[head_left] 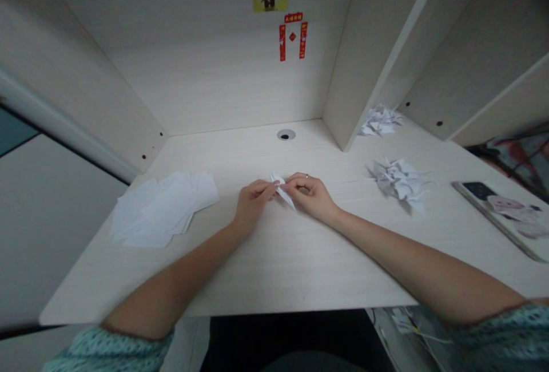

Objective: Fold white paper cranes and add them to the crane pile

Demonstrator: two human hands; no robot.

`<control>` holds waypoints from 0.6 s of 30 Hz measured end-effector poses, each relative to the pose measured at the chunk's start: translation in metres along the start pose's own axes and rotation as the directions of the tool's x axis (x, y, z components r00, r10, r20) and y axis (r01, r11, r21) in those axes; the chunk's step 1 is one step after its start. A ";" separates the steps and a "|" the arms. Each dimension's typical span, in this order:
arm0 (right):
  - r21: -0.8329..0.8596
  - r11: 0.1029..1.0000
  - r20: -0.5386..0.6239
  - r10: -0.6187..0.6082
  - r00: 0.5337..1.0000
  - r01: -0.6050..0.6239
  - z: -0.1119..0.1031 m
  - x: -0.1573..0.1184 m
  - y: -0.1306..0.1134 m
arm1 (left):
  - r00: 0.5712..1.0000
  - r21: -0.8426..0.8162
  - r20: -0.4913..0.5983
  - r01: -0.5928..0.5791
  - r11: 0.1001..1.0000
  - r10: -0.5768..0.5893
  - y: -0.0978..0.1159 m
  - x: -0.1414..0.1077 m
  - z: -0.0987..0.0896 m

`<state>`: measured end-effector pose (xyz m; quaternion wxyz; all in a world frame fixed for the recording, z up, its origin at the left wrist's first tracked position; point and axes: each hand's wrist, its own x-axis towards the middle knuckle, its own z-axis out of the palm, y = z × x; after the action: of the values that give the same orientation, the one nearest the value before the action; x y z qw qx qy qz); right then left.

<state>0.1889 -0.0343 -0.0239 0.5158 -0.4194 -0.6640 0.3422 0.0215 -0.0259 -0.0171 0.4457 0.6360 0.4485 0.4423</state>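
Folded white paper point(286, 196), narrow with pointed ends, lies mid-table point(274, 269), pinched in the grips of left hand point(253, 203) and right hand point(312, 196). Bare tabletop separates it from the front edge.

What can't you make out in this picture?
All in the head view:
Folded paper: middle hidden by the left hand and right hand.
Far paper heap: partly behind the upright panel.
Phone: cut off by the right edge.
Red strips: lettering too small.
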 end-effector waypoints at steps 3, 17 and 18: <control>0.014 1.000 0.010 0.015 1.000 -0.015 0.000 0.000 0.000 | 0.999 0.017 -0.006 -0.041 0.999 0.041 -0.001 0.000 0.000; 0.027 0.998 0.081 0.046 0.996 -0.049 0.001 0.001 -0.002 | 0.998 -0.036 -0.054 -0.011 0.999 0.009 0.003 0.000 0.000; 0.031 0.998 0.087 0.043 0.995 -0.046 0.001 0.001 -0.003 | 0.998 -0.051 -0.056 -0.001 0.999 -0.002 0.002 0.000 0.000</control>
<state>0.1877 -0.0347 -0.0215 0.4857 -0.4103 -0.6703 0.3826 0.0213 -0.0264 -0.0154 0.4493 0.6118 0.4494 0.4711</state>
